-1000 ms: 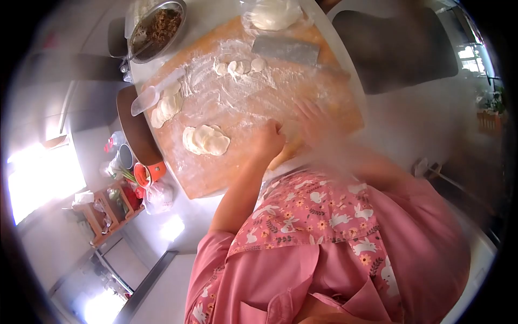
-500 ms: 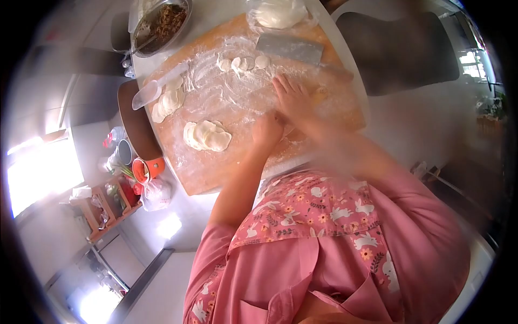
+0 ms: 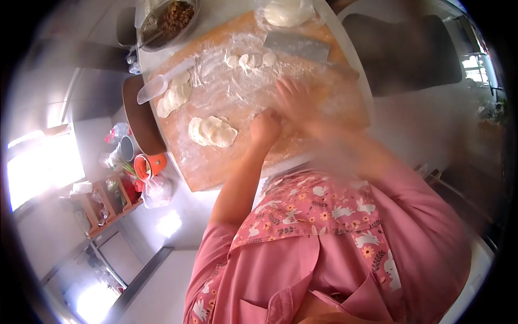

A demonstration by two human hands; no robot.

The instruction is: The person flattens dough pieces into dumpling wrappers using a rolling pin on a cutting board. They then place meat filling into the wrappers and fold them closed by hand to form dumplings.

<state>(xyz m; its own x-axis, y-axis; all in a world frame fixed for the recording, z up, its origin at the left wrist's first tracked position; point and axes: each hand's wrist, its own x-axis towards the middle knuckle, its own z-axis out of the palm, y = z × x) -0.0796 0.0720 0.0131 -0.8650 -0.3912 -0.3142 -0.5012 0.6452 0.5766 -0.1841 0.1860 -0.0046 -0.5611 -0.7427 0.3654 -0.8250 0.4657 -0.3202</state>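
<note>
An orange bucket [image 3: 157, 163] sits just beside a whitish plastic bag [image 3: 157, 193], near a wooden shelf [image 3: 111, 222]. A bright window [image 3: 46, 170] glows at far left; a broad dark panel [image 3: 399, 51] fills the upper right.

Your apron [image 3: 318, 218] is pink with a white-rabbit and orange-flower print (your sleeves [image 3: 431, 216] are plain pink). The board [image 3: 216, 167] is orange-tan, streaked white with flour [image 3: 226, 86]; wrappers [image 3: 213, 132] cream, cleaver [image 3: 297, 46] grey, filling [image 3: 177, 19] brown, bucket [image 3: 157, 162] orange-red.
</note>
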